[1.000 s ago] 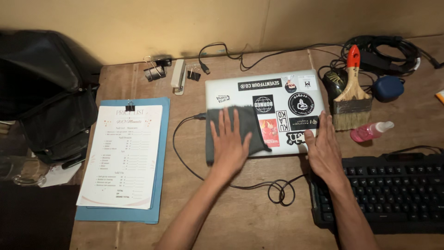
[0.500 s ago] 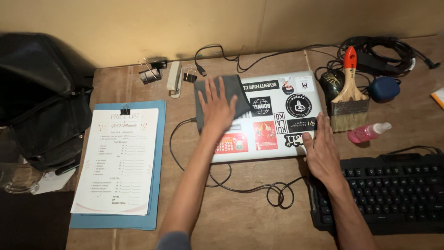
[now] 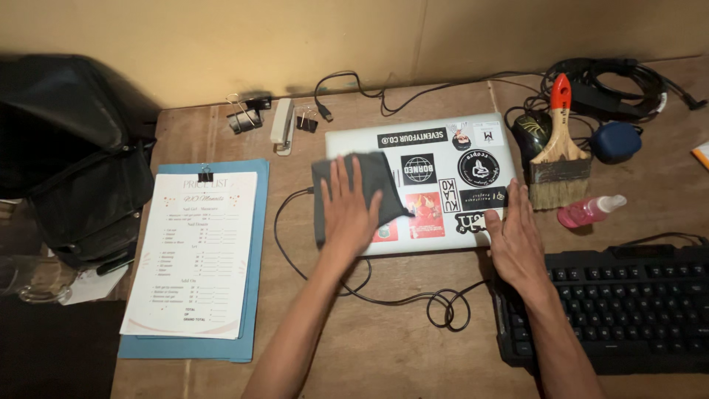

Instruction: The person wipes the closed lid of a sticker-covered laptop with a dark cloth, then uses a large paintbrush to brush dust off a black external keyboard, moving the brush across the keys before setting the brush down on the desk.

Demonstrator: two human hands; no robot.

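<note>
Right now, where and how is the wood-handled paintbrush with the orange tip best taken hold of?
Take the wood-handled paintbrush by its narrow handle, coming from above, probably with the right hand, which is nearer. It lies flat beside the sticker-covered silver laptop with its bristles towards the person, so the handle, angled away, is free, while the wide ferrule and bristles offer a poorer hold.

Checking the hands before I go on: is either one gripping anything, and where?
Neither grips. Left hand presses flat on the grey cloth on the laptop lid; right hand rests flat on the lid's near right corner.
</note>
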